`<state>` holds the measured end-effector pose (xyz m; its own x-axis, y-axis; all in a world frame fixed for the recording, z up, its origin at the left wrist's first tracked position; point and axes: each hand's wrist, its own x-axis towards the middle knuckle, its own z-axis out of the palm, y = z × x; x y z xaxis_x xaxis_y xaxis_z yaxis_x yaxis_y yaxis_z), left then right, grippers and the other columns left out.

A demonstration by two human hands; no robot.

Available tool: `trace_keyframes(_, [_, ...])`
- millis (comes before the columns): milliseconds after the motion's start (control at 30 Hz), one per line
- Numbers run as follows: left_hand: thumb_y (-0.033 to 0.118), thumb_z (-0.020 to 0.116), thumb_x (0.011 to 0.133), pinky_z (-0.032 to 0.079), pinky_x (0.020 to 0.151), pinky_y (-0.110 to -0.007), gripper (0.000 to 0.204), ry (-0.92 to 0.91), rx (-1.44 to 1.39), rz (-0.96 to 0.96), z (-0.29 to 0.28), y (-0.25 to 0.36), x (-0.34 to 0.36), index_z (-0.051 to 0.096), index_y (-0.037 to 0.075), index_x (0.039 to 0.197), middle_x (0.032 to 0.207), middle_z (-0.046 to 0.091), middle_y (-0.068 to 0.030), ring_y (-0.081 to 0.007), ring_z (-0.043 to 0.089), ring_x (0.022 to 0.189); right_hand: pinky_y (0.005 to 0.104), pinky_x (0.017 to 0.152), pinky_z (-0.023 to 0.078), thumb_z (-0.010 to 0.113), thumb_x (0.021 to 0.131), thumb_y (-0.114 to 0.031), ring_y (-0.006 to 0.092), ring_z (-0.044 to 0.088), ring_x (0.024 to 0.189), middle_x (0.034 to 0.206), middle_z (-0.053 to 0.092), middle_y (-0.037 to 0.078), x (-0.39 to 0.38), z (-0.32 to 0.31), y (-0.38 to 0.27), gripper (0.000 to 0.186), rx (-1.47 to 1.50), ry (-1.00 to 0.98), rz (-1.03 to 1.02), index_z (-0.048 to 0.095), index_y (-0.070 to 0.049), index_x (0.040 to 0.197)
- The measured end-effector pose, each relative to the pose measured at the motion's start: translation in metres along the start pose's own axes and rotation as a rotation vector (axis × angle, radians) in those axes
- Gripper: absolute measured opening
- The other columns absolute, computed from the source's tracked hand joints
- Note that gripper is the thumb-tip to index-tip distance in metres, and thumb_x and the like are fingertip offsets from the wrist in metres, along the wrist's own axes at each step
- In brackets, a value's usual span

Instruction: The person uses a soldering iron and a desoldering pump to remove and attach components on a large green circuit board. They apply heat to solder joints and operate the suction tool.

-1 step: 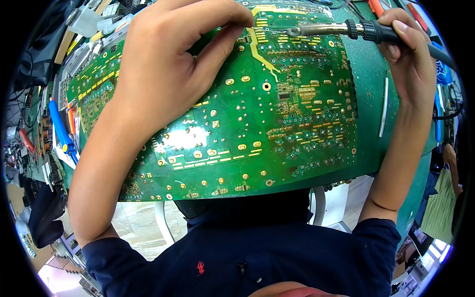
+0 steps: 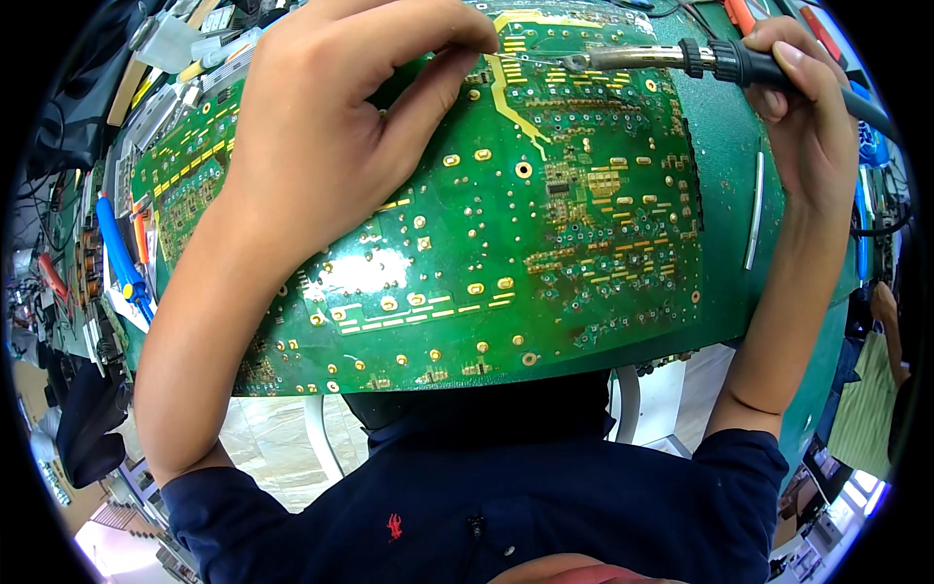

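Note:
A large green circuit board (image 2: 457,224) lies before me, studded with solder points and gold traces. My right hand (image 2: 803,117) is closed around the black handle of a soldering iron (image 2: 637,57), whose metal shaft points left over the far part of the board. My left hand (image 2: 326,117) reaches across the board's left side, thumb and forefinger pinched on a thin, shiny solder wire (image 2: 525,60). That wire runs right toward the iron's tip. Whether the tip touches the board is too small to tell. My left hand and forearm hide part of the board.
The board rests on a green mat (image 2: 725,127). A thin silvery rod (image 2: 755,209) lies on it right of the board. At the left are a blue-handled tool (image 2: 119,255) and a clear plastic bottle (image 2: 165,43). The iron's dark cord (image 2: 871,113) trails off right.

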<state>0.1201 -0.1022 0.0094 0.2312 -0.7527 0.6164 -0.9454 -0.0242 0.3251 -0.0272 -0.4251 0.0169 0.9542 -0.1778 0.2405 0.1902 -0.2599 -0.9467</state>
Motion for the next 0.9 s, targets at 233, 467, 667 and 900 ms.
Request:
trace_keyframes(233, [-0.005, 0.072, 0.075, 0.049, 0.060, -0.034, 0.014, 0.013, 0.006, 0.000, 0.000, 0.002, 0.001, 0.071, -0.001, 0.088, 0.080, 0.065, -0.0135, -0.0259, 0.065, 0.069, 0.0213, 0.060, 0.031, 0.051, 0.101, -0.022, 0.0043, 0.040, 0.063, 0.071, 0.049, -0.002, 0.000, 0.004, 0.000, 0.029, -0.045, 0.020, -0.050, 0.065, 0.003, 0.109])
trace_keyframes(467, [-0.005, 0.072, 0.075, 0.049, 0.061, -0.035, 0.014, 0.073, 0.038, 0.027, 0.008, -0.010, -0.006, 0.071, -0.001, 0.088, 0.080, 0.064, -0.0134, -0.0278, 0.064, 0.070, 0.0213, 0.060, 0.029, 0.050, 0.102, -0.022, 0.0043, 0.038, 0.062, 0.068, 0.047, -0.003, 0.004, -0.001, 0.006, 0.029, 0.069, -0.025, -0.007, 0.065, 0.002, 0.108])
trace_keyframes(667, [-0.004, 0.072, 0.075, 0.050, 0.060, -0.035, 0.014, 0.040, 0.022, 0.025, 0.006, -0.008, -0.003, 0.071, 0.000, 0.089, 0.080, 0.064, -0.0131, -0.0272, 0.065, 0.070, 0.0214, 0.056, 0.030, 0.053, 0.097, -0.021, 0.0052, 0.041, 0.059, 0.066, 0.048, -0.001, 0.005, 0.017, 0.001, 0.027, -0.010, 0.133, -0.075, 0.065, 0.003, 0.099])
trace_keyframes(900, [-0.003, 0.071, 0.076, 0.049, 0.059, -0.034, 0.012, 0.010, 0.014, 0.042, 0.002, -0.002, 0.001, 0.070, -0.001, 0.088, 0.079, 0.064, -0.0129, -0.0266, 0.064, 0.068, 0.0208, 0.048, 0.035, 0.058, 0.087, -0.017, 0.0059, 0.045, 0.051, 0.065, 0.056, 0.003, 0.011, 0.050, -0.011, 0.024, -0.027, 0.142, -0.250, 0.065, 0.005, 0.082])
